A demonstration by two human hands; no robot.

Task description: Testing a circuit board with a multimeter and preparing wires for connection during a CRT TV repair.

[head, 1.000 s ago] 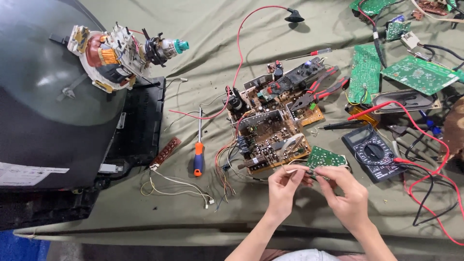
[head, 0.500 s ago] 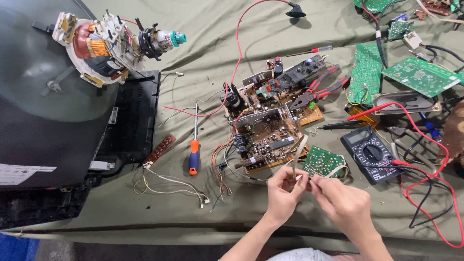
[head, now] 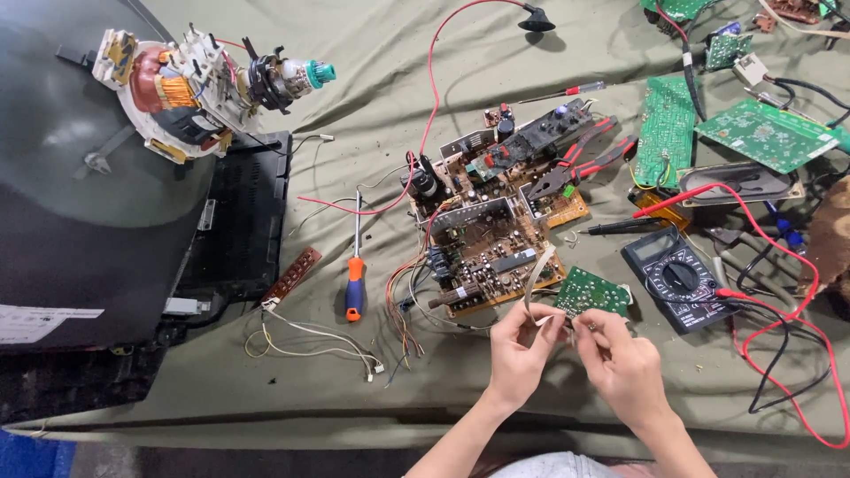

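Both your hands meet at lower centre of the frame: your left hand (head: 522, 350) pinches the loose end of a pale flat ribbon cable (head: 537, 281), and your right hand (head: 620, 354), fingers closed, pinches something too small to make out just beside it. The cable arcs up from your fingertips toward the brown main board (head: 482, 257), which lies stripped out on the olive cloth (head: 460, 88) at centre frame. A small green board (head: 591, 292) sits just above your right hand, touching the main board's lower right corner.

By the look of it, the strip-down is well along: the boards are out and spread across the cloth, and the dark tube (head: 80, 195) rests at upper left. The cable work itself appears unfinished, since its end is in your fingers, not seated anywhere.

The cable looks thin, flat and limp, creased where it bends. A multimeter (head: 677, 279) lies right of the green board; an orange-handled screwdriver (head: 355, 283) lies left of the main board.
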